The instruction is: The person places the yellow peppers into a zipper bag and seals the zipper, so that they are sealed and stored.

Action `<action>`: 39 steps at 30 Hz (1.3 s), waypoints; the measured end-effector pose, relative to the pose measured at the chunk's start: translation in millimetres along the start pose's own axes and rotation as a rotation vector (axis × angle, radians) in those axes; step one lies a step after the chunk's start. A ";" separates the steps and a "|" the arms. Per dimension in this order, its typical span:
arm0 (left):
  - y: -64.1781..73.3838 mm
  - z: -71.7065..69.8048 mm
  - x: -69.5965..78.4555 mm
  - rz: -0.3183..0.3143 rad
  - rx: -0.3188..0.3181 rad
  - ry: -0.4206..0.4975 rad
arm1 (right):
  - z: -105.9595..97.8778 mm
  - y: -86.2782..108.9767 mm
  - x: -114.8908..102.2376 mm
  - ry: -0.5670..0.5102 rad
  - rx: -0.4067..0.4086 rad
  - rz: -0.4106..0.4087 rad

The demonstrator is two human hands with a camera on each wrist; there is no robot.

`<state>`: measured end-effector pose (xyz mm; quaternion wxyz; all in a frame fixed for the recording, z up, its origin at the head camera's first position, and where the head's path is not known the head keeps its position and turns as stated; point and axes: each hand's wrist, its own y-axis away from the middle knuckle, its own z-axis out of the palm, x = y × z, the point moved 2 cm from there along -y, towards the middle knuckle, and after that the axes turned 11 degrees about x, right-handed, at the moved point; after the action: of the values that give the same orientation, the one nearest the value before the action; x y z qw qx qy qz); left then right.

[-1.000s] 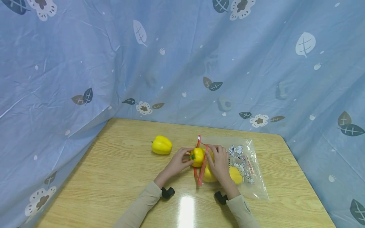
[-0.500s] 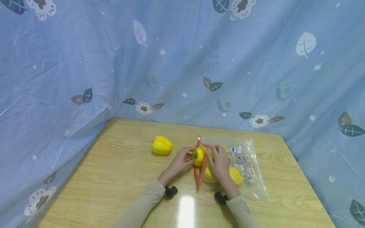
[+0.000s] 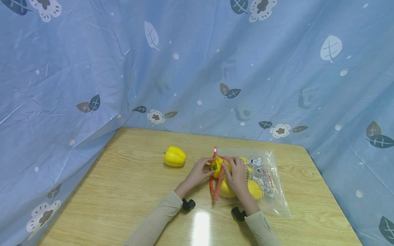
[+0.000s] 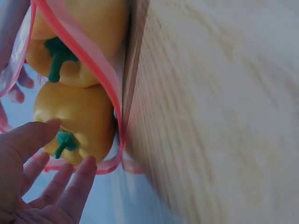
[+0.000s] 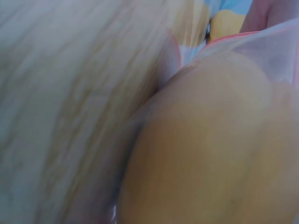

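In the head view, a clear zip bag (image 3: 274,201) with a red zip strip lies with its mouth to the left. Several yellow bell peppers are inside. My left hand (image 3: 197,172) holds the stem end of one yellow bell pepper (image 4: 88,112) between thumb and fingertips, right in the mouth of the bag. Beside it in the left wrist view sits another pepper (image 4: 88,70) with a green stem. My right hand (image 3: 237,176) grips the upper edge of the bag by its red strip. A bagged pepper (image 5: 201,144) fills much of the right wrist view.
One more yellow bell pepper (image 3: 174,156) lies on the wooden table (image 3: 123,184), left of the bag. A blue patterned curtain (image 3: 191,68) hangs behind and at both sides of the table. Black wrist cameras (image 3: 188,205) sit under both wrists.
My left hand has moved right, and the bell pepper in it has slid deeper into the bag's mouth. My right hand keeps its place on the bag.
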<state>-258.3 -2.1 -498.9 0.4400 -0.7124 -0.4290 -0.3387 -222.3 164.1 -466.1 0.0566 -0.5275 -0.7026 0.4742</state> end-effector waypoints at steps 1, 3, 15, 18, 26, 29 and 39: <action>-0.5 1.3 -0.1 -0.006 0.006 0.006 | -0.2 -0.1 -0.2 -0.002 0.000 -0.002; -1.2 4.0 -0.7 -0.012 0.018 0.018 | -0.5 -0.3 -0.2 -0.004 0.002 -0.006; -4.5 12.7 1.1 -0.009 0.035 0.003 | -0.1 -0.3 0.9 -0.027 0.050 -0.040; -4.6 12.3 1.1 -0.004 0.034 -0.001 | -0.4 -0.2 0.6 -0.021 0.056 -0.044; -2.9 2.3 0.8 -0.024 0.031 0.004 | -2.0 -0.8 -1.1 -0.011 -0.003 0.001; -2.4 -4.4 0.7 -0.036 0.037 0.028 | -1.3 -0.8 -0.4 -0.013 -0.005 0.005; 0.8 -26.8 3.3 -0.038 0.062 -0.019 | -1.6 -0.1 -1.2 -0.030 0.014 -0.005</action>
<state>-259.1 -25.8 -486.1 0.4515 -0.6933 -0.4570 -0.3267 -220.9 164.1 -464.7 0.0509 -0.5180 -0.7013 0.4871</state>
